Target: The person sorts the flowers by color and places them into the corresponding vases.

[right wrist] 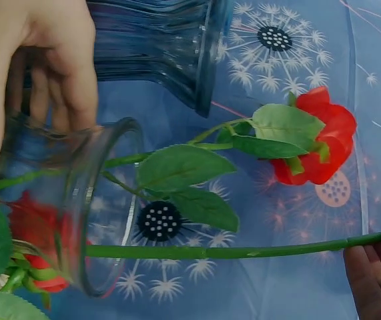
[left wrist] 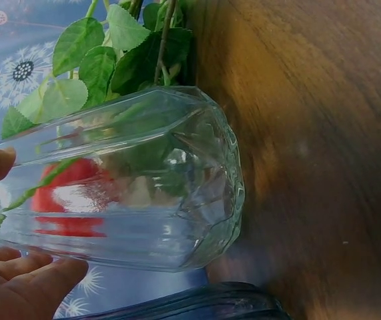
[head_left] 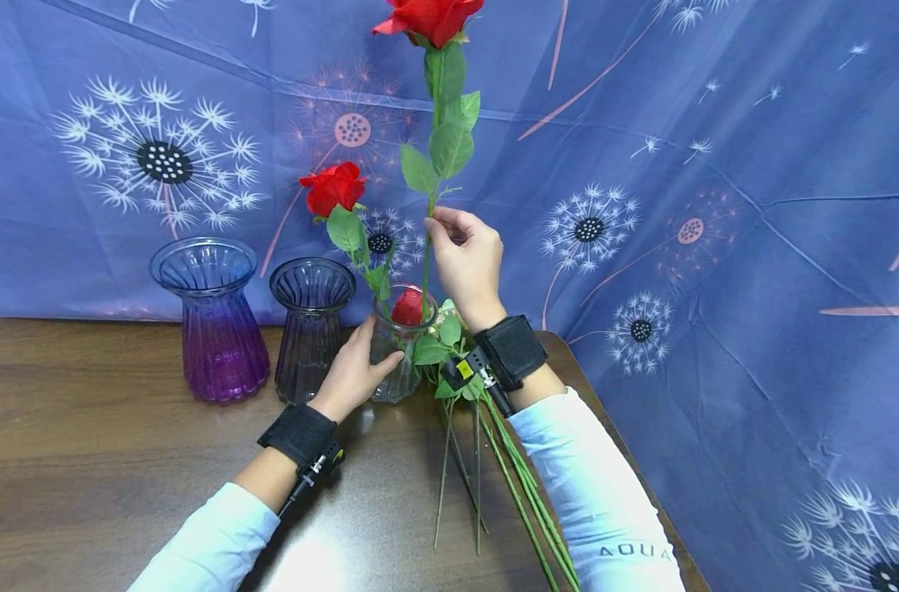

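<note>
Grasped the clear glass vase (head_left: 396, 382) between curled thumb and fingers of the left hand (head_left: 351, 374), on the wooden table (head_left: 86, 444) beside the grey vase (head_left: 301, 353), with a short red rose (head_left: 334, 189) leaning out of it. Pinched a tall red rose (head_left: 434, 18) by its stem with the right hand (head_left: 473, 256), nearly upright, lower end at the clear vase's mouth.

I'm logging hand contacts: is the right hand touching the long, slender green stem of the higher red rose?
Touching. The head view shows it plainly: the right hand pinches the slender green stem between thumb and index finger.
</note>
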Tool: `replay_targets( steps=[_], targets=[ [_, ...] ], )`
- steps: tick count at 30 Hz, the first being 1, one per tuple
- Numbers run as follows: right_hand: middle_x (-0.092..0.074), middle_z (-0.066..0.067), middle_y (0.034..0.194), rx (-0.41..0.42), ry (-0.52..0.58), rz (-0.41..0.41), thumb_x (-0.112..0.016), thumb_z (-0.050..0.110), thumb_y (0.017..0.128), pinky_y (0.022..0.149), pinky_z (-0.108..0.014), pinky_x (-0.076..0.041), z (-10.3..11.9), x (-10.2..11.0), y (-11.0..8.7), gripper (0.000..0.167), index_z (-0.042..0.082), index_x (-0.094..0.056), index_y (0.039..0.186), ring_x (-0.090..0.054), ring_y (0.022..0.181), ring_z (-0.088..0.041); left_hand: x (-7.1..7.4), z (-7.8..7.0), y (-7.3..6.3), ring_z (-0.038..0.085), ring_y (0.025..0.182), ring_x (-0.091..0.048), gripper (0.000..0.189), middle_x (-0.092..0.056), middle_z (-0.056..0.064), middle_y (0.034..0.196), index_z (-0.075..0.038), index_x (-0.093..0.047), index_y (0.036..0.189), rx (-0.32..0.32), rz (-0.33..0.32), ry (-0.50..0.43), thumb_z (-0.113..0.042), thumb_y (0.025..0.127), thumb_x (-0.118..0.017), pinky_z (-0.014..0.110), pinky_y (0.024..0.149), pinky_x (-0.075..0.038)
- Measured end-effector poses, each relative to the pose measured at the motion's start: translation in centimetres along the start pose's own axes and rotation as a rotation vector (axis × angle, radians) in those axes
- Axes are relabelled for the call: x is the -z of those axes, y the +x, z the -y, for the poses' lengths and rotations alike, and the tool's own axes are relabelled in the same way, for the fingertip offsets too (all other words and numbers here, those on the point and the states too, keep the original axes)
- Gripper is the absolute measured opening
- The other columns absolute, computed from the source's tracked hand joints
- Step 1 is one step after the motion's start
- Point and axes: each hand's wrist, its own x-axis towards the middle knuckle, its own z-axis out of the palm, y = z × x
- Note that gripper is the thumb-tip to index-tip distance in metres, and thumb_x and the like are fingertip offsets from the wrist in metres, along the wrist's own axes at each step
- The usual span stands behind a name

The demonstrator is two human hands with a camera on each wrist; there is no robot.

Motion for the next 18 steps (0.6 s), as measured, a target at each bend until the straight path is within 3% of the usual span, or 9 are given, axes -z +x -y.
replay_targets(
  steps=[10,18],
  targets=[
    [-0.072,-0.015,0.092,-0.006,-0.039,0.059,-0.061,0.013,0.089,0.068,-0.029,-0.053,-1.4,-0.7,-0.9,0.021,0.001,-0.069,0.104,-0.066,0.078,-0.023,0.0,0.2,0.0,0.037,0.134,-0.037,0.076,-0.034,0.022,0.147,-0.002,-0.024,0.146,-0.007,-0.018,0.005,-0.032,0.088,-0.063,0.049,0.11,-0.032],
    [-0.072,-0.014,0.092,-0.068,-0.05,0.121,-0.062,0.012,0.089,0.069,-0.029,-0.054,-2.8,-1.5,-2.3,0.021,0.002,-0.069,0.105,-0.067,0.079,-0.023,-0.1,0.2,0.0,0.037,0.135,-0.035,0.078,-0.033,0.023,0.148,-0.001,-0.021,0.147,-0.004,-0.01,-0.009,-0.031,0.089,-0.063,0.048,0.11,-0.032]
  ],
)
